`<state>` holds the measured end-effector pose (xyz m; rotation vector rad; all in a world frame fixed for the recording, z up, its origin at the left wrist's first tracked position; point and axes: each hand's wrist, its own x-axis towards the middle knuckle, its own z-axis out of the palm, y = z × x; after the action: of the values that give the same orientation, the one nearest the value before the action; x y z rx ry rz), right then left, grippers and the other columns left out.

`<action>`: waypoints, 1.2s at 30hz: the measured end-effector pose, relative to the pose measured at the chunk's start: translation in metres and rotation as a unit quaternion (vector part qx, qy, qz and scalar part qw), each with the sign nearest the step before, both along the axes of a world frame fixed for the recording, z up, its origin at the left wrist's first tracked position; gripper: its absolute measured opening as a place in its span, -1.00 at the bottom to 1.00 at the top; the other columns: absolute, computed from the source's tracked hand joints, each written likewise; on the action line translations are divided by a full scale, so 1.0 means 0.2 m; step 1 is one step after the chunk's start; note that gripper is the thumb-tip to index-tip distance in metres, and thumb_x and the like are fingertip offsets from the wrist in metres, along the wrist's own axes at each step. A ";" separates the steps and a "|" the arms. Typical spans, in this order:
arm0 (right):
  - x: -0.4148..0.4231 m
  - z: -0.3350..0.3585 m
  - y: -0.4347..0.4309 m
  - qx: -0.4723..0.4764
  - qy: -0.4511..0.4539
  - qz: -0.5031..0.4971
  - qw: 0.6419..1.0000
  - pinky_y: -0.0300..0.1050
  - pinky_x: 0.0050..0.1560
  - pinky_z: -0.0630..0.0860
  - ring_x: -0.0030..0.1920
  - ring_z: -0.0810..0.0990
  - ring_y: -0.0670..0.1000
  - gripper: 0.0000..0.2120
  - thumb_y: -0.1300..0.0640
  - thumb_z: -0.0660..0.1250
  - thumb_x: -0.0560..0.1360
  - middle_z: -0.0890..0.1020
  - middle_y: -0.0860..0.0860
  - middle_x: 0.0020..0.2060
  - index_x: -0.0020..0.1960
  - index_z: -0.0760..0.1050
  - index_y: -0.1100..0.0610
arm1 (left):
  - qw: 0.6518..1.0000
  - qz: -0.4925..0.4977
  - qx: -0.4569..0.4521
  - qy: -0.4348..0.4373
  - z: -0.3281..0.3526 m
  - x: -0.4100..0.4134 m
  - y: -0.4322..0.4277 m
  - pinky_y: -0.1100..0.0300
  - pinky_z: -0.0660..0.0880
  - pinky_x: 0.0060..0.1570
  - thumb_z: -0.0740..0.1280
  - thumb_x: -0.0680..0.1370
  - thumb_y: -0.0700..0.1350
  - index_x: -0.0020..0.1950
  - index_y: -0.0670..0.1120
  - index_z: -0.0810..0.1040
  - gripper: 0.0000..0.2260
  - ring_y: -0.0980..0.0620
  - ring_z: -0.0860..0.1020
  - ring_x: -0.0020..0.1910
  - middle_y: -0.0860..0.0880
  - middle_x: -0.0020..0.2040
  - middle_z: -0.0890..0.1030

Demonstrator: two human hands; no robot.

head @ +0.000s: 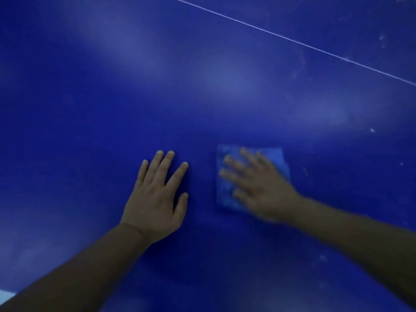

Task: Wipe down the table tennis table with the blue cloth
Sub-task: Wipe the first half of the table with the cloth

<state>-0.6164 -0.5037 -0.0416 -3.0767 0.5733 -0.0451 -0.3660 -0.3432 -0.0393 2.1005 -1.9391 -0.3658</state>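
Nearest, at the lower left corner beside the left forearm, a pale sliver (5, 297) past the table's edge, too small to tell what. Ahead of that, left hand (155, 199) flat on the table tennis table (101, 97), palm down, fingers straight and a little spread, holding nothing. Just to its right, parted from it by a strip of bare surface, right hand (258, 188), blurred, palm down with fingers straight and spread, pressing on the blue cloth (225, 200). Cloth roughly square, flat on the table under the right palm and fingers, edges showing beyond the fingertips and on the side toward the left hand. Right of the right hand, pale specks (306, 172) scattered on the surface. Far beyond both hands, a thin white line (292, 40) crossing the table on a slant, dropping toward the right
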 end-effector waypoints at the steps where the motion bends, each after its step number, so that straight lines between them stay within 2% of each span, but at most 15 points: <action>1: 0.02 -0.01 -0.18 -0.015 -0.012 -0.067 0.998 0.29 0.43 0.24 0.51 0.29 0.27 -0.51 -0.16 -0.06 0.70 0.33 0.05 0.53 0.53 0.34 -0.03 | 1.000 0.002 -0.006 -0.003 0.01 -0.01 -0.02 -0.18 -0.05 0.57 0.08 0.61 0.12 0.60 -0.09 0.26 -0.43 -0.13 -0.02 0.63 -0.17 0.63 0.14; 4: 0.08 0.05 -0.56 -0.010 -0.022 -0.265 0.964 0.34 0.39 0.30 0.50 0.31 0.29 -0.44 -0.16 -0.06 0.64 0.38 0.07 0.51 0.52 0.38 0.02 | 0.998 0.002 -0.056 0.011 0.04 -0.03 -0.17 -0.21 0.00 0.56 0.08 0.63 0.06 0.58 -0.13 0.28 -0.46 -0.15 0.05 0.62 -0.18 0.61 0.17; 6: 0.14 0.03 -0.59 -0.018 -0.044 -0.320 0.946 0.35 0.37 0.33 0.48 0.34 0.31 -0.43 -0.13 -0.06 0.62 0.41 0.08 0.50 0.50 0.40 0.05 | 0.996 0.021 -0.081 0.042 0.05 -0.05 -0.33 -0.19 -0.01 0.56 0.07 0.64 0.06 0.57 -0.13 0.29 -0.48 -0.16 0.09 0.61 -0.18 0.61 0.18; 9: 0.22 -0.01 -0.30 -0.034 -0.044 -0.204 0.977 0.36 0.38 0.32 0.49 0.33 0.31 -0.49 -0.08 0.03 0.62 0.40 0.07 0.50 0.49 0.40 0.03 | 0.994 0.049 -0.093 0.042 0.04 -0.03 -0.66 -0.22 0.02 0.55 0.05 0.62 0.09 0.54 -0.15 0.34 -0.45 -0.19 0.15 0.59 -0.19 0.59 0.23; 13: 0.12 0.02 -0.12 0.034 -0.020 0.000 0.999 0.18 0.56 0.04 0.60 0.11 0.15 -0.53 -0.15 0.03 0.67 0.25 -0.08 0.58 0.55 0.28 -0.12 | 0.997 0.058 -0.055 0.013 0.04 -0.03 -1.03 -0.19 -0.02 0.56 -0.07 0.59 0.16 0.53 -0.14 0.37 -0.37 -0.17 0.13 0.60 -0.17 0.60 0.23; 16: 0.14 0.00 -0.46 -0.009 -0.002 0.024 1.000 0.18 0.43 0.24 0.49 0.33 0.23 -0.55 -0.10 0.09 0.63 0.42 0.01 0.49 0.48 0.41 -0.04 | 0.997 0.047 -0.050 -0.020 -0.01 -0.05 -1.11 -0.18 -0.03 0.55 -0.07 0.59 0.18 0.53 -0.13 0.38 -0.36 -0.17 0.14 0.60 -0.17 0.59 0.26; 19: 0.14 0.00 -0.92 -0.019 -0.001 -0.148 0.989 0.30 0.31 0.43 0.41 0.43 0.32 -0.49 -0.09 0.02 0.62 0.46 0.12 0.45 0.47 0.44 0.07 | 0.998 0.033 -0.059 -0.018 -0.03 -0.04 -1.10 -0.23 0.01 0.54 -0.01 0.61 0.15 0.53 -0.13 0.37 -0.41 -0.17 0.18 0.59 -0.17 0.57 0.29; 21: 0.12 0.07 -1.11 0.022 -0.004 -0.288 0.957 0.29 0.42 0.30 0.52 0.29 0.27 -0.37 -0.19 -0.13 0.59 0.35 0.06 0.53 0.53 0.35 0.02 | 0.998 0.027 -0.051 -0.012 -0.02 -0.04 -1.11 -0.22 0.01 0.55 -0.02 0.61 0.15 0.54 -0.12 0.36 -0.41 -0.15 0.16 0.59 -0.15 0.58 0.28; 23: 0.15 0.05 -1.12 0.018 -0.025 -0.336 0.941 0.25 0.47 0.21 0.55 0.22 0.23 -0.34 -0.21 -0.18 0.57 0.31 0.02 0.56 0.55 0.31 0.00 | 0.999 0.029 -0.033 -0.008 -0.02 -0.03 -1.13 -0.21 0.01 0.55 -0.03 0.61 0.15 0.53 -0.11 0.37 -0.41 -0.14 0.16 0.60 -0.14 0.58 0.28; 25: 0.18 0.02 -0.93 0.001 -0.022 -0.255 0.967 0.30 0.44 0.27 0.53 0.27 0.26 -0.42 -0.16 -0.07 0.62 0.35 0.04 0.54 0.52 0.36 0.02 | 0.999 0.033 -0.023 -0.012 -0.03 -0.03 -1.13 -0.20 0.02 0.55 -0.03 0.61 0.16 0.53 -0.10 0.38 -0.41 -0.14 0.16 0.60 -0.14 0.58 0.28; 28: 0.08 0.00 -0.67 0.030 0.006 -0.023 0.999 0.21 0.51 0.14 0.56 0.21 0.20 -0.51 -0.15 -0.04 0.68 0.29 0.00 0.56 0.53 0.33 -0.04 | 0.999 0.031 -0.026 -0.022 -0.02 -0.03 -1.13 -0.20 0.05 0.52 0.02 0.60 0.14 0.50 -0.11 0.43 -0.43 -0.16 0.21 0.58 -0.15 0.56 0.32; 30: 0.04 0.01 -0.80 0.015 -0.006 0.020 1.000 0.18 0.48 0.18 0.54 0.25 0.20 -0.53 -0.16 -0.07 0.69 0.32 0.02 0.54 0.51 0.31 -0.05 | 1.000 0.023 -0.009 -0.016 -0.01 -0.03 -1.14 -0.17 -0.03 0.55 -0.02 0.60 0.16 0.54 -0.09 0.37 -0.41 -0.14 0.14 0.60 -0.13 0.59 0.26; 31: 0.04 0.00 -0.91 -0.004 -0.019 -0.021 1.000 0.21 0.44 0.27 0.50 0.31 0.23 -0.53 -0.15 -0.09 0.70 0.36 0.06 0.51 0.51 0.30 -0.03 | 1.000 0.020 0.003 -0.013 -0.01 -0.03 -1.13 -0.15 -0.08 0.56 -0.06 0.60 0.18 0.57 -0.07 0.32 -0.39 -0.11 0.06 0.62 -0.10 0.62 0.20; 33: 0.11 0.01 -1.13 0.001 -0.038 -0.214 0.976 0.29 0.38 0.35 0.48 0.35 0.29 -0.47 -0.16 -0.11 0.68 0.40 0.10 0.49 0.52 0.31 0.02 | 1.000 0.020 0.013 -0.014 0.00 -0.03 -1.12 -0.16 -0.13 0.57 -0.09 0.60 0.20 0.60 -0.05 0.26 -0.37 -0.08 -0.02 0.63 -0.08 0.64 0.14; 36: 0.30 0.05 -1.23 0.042 -0.034 -0.375 0.926 0.23 0.47 0.18 0.55 0.21 0.26 -0.33 -0.20 -0.18 0.58 0.30 0.05 0.56 0.55 0.31 0.04 | 1.000 0.024 0.010 -0.015 0.00 -0.02 -1.13 -0.18 -0.13 0.57 -0.06 0.59 0.22 0.60 -0.05 0.26 -0.36 -0.09 -0.03 0.63 -0.09 0.64 0.13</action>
<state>-0.5567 -0.7501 -0.0324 -2.5637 1.6422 -0.1249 -0.3697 -0.5692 -0.0393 2.1722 -1.9062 -0.3475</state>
